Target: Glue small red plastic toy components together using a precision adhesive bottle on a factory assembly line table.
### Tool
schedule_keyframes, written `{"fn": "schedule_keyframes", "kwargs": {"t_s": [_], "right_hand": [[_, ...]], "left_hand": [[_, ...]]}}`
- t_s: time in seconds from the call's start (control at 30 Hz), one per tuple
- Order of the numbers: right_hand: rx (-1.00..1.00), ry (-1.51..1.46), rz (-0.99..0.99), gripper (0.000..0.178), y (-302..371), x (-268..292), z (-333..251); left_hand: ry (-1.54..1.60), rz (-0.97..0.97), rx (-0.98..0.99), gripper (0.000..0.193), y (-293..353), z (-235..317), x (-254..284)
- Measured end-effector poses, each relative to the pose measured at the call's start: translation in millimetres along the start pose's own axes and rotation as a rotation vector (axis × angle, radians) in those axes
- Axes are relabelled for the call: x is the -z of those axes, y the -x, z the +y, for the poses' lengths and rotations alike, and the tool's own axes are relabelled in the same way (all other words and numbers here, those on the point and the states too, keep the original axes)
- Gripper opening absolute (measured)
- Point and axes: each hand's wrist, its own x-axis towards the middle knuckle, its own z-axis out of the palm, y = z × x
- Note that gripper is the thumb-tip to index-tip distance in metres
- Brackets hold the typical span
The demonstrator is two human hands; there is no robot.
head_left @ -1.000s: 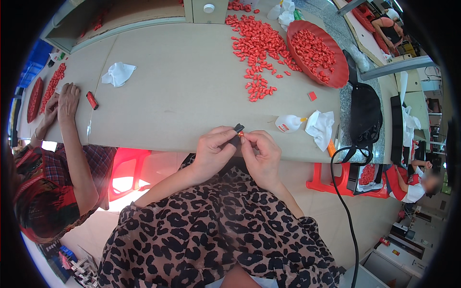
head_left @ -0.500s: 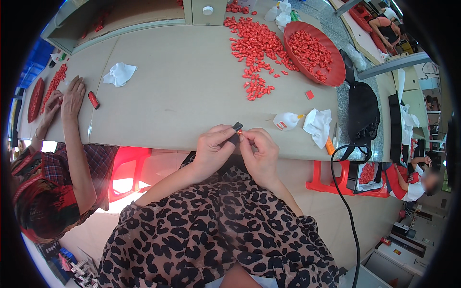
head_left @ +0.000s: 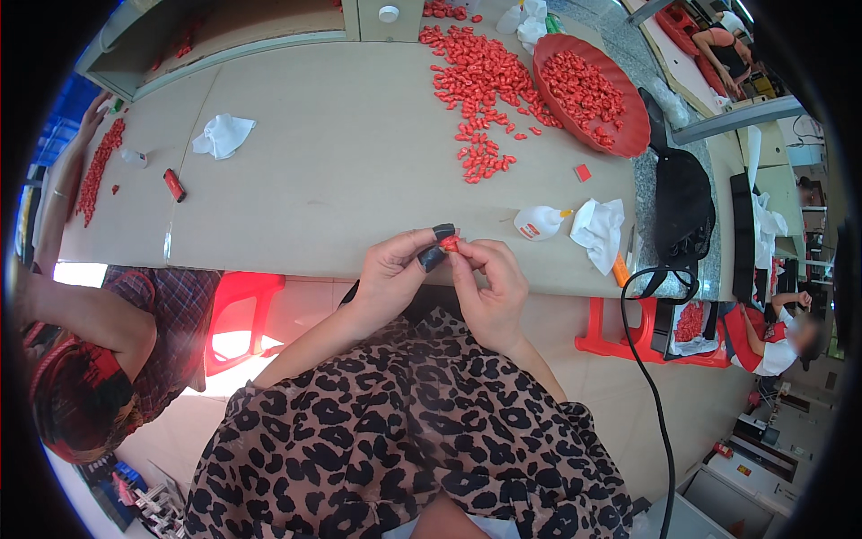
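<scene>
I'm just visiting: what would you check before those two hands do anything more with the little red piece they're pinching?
1. Small red plastic piece pinched between both hands: ok.
2. Left hand grip, dark-nailed fingers closed on it: ok.
3. Right hand touching the piece: ok.
4. Whether the piece is whole or seated right: cannot tell, fingers hide it.
5. Small white squeeze bottle near the right hand, lying on its side: ok.
6. Loose heap of red pieces and round red bowl on the beige tabletop: ok.
</scene>
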Motion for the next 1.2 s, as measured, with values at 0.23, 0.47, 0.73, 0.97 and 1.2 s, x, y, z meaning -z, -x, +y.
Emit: {"fn": "schedule_keyframes", "kwargs": {"t_s": [0.23, 0.47, 0.73, 0.97, 1.2], "right_hand": [[-0.01, -0.032, -0.001, 0.014, 1, 0, 2], [0.026, -0.035, 0.028, 0.014, 1, -2, 3], [0.016, -0.063, 0.035, 0.014, 2, -2, 3], [-0.337, -0.451, 0.002, 0.01, 2, 0, -3], [-0.418, -0.58, -0.04, 0.013, 1, 3, -7]], "left_hand": [[0.038, -0.058, 0.005, 0.024, -1, 2, 3], [-0.006, -0.066, 0.007, 0.025, -2, 3, 3], [0.082, -0.069, 0.01, 0.024, -2, 2, 3], [0.064, -0.031, 0.057, 0.022, 1, -5, 6], [0.147, -0.04, 0.056, 0.022, 1, -5, 5]]}}
